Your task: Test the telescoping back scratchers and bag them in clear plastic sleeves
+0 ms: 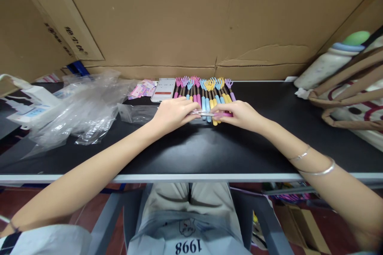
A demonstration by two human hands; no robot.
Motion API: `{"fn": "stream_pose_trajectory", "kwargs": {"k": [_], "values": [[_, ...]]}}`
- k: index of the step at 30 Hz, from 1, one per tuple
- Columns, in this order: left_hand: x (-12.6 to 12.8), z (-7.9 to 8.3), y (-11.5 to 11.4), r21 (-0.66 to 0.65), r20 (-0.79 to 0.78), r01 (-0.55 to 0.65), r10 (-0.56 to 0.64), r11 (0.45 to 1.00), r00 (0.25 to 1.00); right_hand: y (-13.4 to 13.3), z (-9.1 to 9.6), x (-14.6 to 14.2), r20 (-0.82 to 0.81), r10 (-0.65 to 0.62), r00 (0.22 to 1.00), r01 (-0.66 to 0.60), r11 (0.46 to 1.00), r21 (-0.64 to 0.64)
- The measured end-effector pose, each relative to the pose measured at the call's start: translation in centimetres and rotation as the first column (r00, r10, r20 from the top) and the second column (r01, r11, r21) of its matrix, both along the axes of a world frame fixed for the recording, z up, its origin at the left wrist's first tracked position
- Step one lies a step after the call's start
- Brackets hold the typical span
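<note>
Both hands meet in front of a row of small claw-headed back scratchers (205,103) with pink, blue, yellow and purple handles. My right hand (243,115) is closed on the pink handle of a back scratcher (224,114) held crosswise. Its shiny shaft points left to my left hand (175,109), whose fingers pinch the other end; the head is hidden. A clear plastic bag (137,114) lies flat beside and partly under my left hand.
A phone (163,89) showing a timer lies behind my left hand, beside colourful cards (143,89). Clear plastic bags (80,103) and a white power strip (34,111) are left. A bottle (329,63) and a bag (353,95) stand right. Cardboard (191,16) walls the back.
</note>
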State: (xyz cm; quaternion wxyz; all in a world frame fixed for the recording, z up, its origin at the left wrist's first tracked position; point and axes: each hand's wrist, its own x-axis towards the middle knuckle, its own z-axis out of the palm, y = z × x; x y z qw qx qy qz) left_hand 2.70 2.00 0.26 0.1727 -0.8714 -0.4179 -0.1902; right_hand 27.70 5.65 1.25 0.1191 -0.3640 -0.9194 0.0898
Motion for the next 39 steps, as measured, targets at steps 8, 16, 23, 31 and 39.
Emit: {"fn": "stream_pose_trajectory", "kwargs": {"k": [8, 16, 23, 31, 39], "values": [[0.0, -0.2, 0.2, 0.040, -0.045, -0.022, 0.024, 0.999, 0.999, -0.5, 0.6, 0.1, -0.015, -0.133, 0.991, 0.131, 0.951, 0.280], [-0.8, 0.3, 0.7, 0.028, -0.077, -0.099, 0.101, 0.995, 0.992, 0.7, 2.7, 3.3, 0.048, -0.142, 0.989, 0.143, 0.990, -0.009], [-1.0, 0.5, 0.7, 0.023, -0.055, -0.081, 0.082, 0.996, 0.995, 0.9, 3.2, 3.9, -0.133, -0.070, 0.989, 0.053, 0.990, -0.129], [-0.5, -0.4, 0.3, 0.118, -0.029, 0.010, -0.006, 0.993, 1.000, 0.1, 0.4, 0.9, -0.073, -0.117, 0.990, 0.122, 0.991, 0.063], [0.4, -0.5, -0.4, 0.250, 0.002, 0.077, -0.080, 0.965, 0.997, -1.0, -0.5, -0.7, -0.129, -0.047, 0.991, 0.054, 0.997, 0.050]]}}
